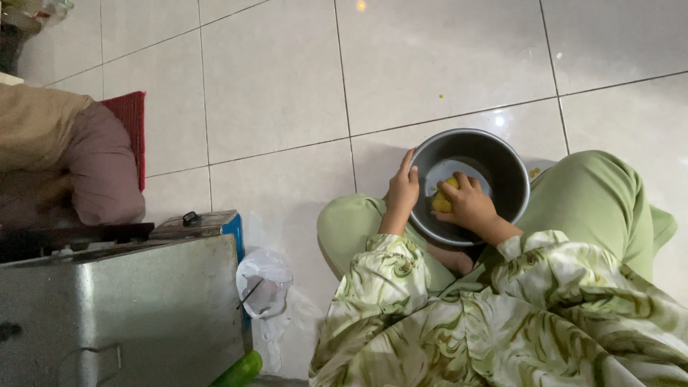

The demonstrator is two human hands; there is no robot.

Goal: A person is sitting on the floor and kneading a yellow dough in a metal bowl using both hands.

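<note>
One yellow dough lump (442, 201) in metal bowl (510, 166); right hand (469, 204) fingers clamped on it, left hand (403, 190) gripping the rim. Kneading looks midway, lump unshaped.

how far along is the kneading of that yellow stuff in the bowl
Done: a yellow lump of dough is already gathered in the round grey metal bowl on the white tiled floor. In hand: the right hand presses on the lump while the left hand grips the bowl's rim. Left: yellow bits lie outside the bowl; how smooth the lump is cannot be told.
</note>
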